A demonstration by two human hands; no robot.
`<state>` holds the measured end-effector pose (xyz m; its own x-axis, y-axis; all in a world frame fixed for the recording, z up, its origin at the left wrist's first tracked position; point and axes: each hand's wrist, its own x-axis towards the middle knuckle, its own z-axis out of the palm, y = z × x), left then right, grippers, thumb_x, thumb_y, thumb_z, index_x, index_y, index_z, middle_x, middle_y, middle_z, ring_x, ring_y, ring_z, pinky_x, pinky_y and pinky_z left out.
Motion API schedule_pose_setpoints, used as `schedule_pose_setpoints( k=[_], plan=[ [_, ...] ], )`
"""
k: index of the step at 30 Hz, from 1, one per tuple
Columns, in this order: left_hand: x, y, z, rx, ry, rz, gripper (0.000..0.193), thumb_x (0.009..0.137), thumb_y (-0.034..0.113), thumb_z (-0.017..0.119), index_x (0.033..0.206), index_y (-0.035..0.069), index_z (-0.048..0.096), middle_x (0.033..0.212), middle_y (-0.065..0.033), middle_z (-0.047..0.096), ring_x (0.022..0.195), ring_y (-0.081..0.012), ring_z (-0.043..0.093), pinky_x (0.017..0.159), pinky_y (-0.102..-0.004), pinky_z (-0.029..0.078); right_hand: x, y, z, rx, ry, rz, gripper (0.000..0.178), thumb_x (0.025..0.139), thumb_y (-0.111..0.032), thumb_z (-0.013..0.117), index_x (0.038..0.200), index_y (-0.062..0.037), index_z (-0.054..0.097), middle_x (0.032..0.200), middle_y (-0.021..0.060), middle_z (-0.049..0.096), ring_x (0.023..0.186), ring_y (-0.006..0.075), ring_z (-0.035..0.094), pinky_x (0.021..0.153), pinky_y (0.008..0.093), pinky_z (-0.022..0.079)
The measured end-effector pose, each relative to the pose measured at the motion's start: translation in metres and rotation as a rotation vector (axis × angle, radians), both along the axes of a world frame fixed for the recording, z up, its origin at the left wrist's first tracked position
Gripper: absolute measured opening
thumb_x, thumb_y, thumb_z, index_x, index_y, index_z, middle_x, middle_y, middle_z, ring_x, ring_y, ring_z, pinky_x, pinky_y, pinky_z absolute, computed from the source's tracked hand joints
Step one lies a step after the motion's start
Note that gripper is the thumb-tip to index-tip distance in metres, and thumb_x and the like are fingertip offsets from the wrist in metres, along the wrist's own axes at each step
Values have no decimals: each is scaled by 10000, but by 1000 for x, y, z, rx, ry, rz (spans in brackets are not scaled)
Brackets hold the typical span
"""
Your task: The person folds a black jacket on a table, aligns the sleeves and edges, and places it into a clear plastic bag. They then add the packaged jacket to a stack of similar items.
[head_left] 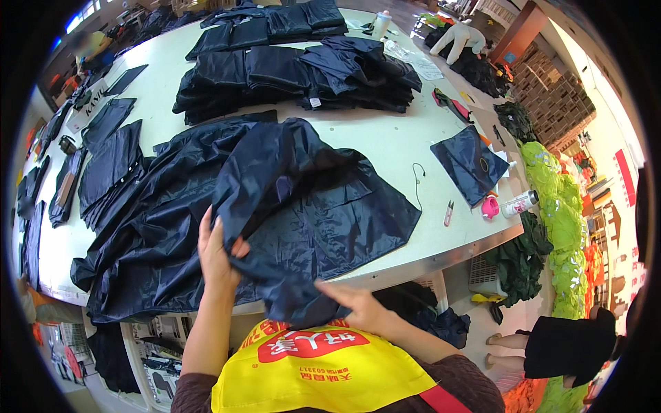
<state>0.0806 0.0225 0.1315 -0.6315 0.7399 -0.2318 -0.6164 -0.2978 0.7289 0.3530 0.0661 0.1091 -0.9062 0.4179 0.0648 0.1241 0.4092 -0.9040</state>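
Note:
A large garment of thin, shiny navy fabric lies spread and rumpled at the near edge of the table. My left hand is closed on a fold of it, thumb up and fingers curled round the cloth. Close to my yellow apron, my right hand grips the bunched lower part that hangs over the table edge. One finger of that hand stretches along the fabric, and the others are partly hidden by it.
Stacks of folded navy garments stand across the table's far side, with more piles at left. At right lie a folded navy piece, small scissors, pink tape and a bottle. Yellow-green garments lie beyond; other people stand around.

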Motion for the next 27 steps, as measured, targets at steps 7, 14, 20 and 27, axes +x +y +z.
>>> schedule_pose_setpoints(
  k=[7,14,20,27],
  plan=[
    [-146,-177,-91,-905,597,-269,178,829,195,578,955,78,626,680,-4,562,559,-89,519,413,-229,388,-38,98,-3,8,-192,-309,367,791,-278,653,1065,-38,615,990,144,640,886,240,616,809,345,480],
    [-229,-304,-103,-1238,1447,467,346,676,-35,488,1001,6,603,1068,-162,584,1045,-331,532,955,-367,392,-119,95,-104,-112,-228,-401,772,716,-382,712,1318,-18,394,1311,261,408,1162,385,444,979,432,375],
    [-123,-169,-36,-771,1734,-236,747,614,308,781,1251,66,476,1259,-156,486,1212,-330,414,982,-410,351,-188,-109,-135,-44,-193,299,488,817,-268,514,1210,19,481,1069,282,549,1012,426,509,888,455,420],
    [-116,-220,-129,-655,1699,-467,173,713,140,639,848,64,563,839,-132,587,840,-317,566,707,-390,460,-259,-96,-34,157,-336,1250,316,820,-324,551,898,-41,666,849,190,650,795,348,626,730,415,494]
  ],
)
